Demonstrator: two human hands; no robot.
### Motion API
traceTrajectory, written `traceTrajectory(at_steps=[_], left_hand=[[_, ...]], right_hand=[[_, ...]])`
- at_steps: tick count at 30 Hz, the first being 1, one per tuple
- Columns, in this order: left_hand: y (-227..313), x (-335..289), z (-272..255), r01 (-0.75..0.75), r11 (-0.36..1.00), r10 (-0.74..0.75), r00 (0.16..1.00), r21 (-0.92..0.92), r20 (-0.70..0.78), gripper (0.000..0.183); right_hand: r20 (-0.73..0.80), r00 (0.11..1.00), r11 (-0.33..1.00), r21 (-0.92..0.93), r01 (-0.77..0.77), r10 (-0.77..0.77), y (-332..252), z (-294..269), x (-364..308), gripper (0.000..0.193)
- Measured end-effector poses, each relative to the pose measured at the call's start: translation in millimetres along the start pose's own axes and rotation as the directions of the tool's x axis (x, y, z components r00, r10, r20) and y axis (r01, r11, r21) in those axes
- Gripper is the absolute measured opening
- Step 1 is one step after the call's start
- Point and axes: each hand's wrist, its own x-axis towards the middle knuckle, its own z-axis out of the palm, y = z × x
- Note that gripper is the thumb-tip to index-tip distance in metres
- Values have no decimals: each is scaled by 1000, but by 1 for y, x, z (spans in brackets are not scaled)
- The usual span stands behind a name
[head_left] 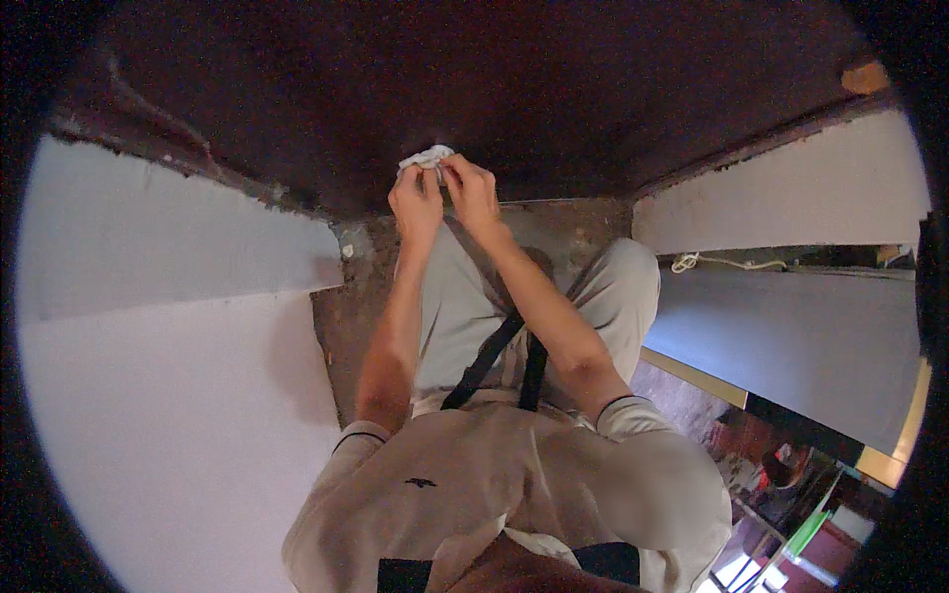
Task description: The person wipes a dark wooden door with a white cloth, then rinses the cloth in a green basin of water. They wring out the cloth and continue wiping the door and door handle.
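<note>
Left hand (417, 203) and right hand (474, 193), fingers nearly closed, pinch crumpled white cloth (427, 156), possibly paper; long axis left-right, right end slightly higher in view.

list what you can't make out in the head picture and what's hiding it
All in the head view:
- White wad: lower part covered by the left hand and right hand; cloth or paper, unclear.
- Feet: hidden by the bent legs.
- Green strip, lower right: too blurred to identify.
- Dark panel: far edge cut off by the picture's top.
</note>
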Motion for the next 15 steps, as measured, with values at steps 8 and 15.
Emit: traceTrajectory(at_steps=[8, 15], left_hand=[[18, -23, 75, 12, 999, -6, 990, -38, 137, 21], [73, -41, 152, 48, 996, -26, 957, -69, 290, 26]], right_hand=[[-160, 983, 995, -21, -95, 90, 51, -57, -17, 12], [-378, 915, 983, -57, -175, 141, 100, -125, -17, 14]])
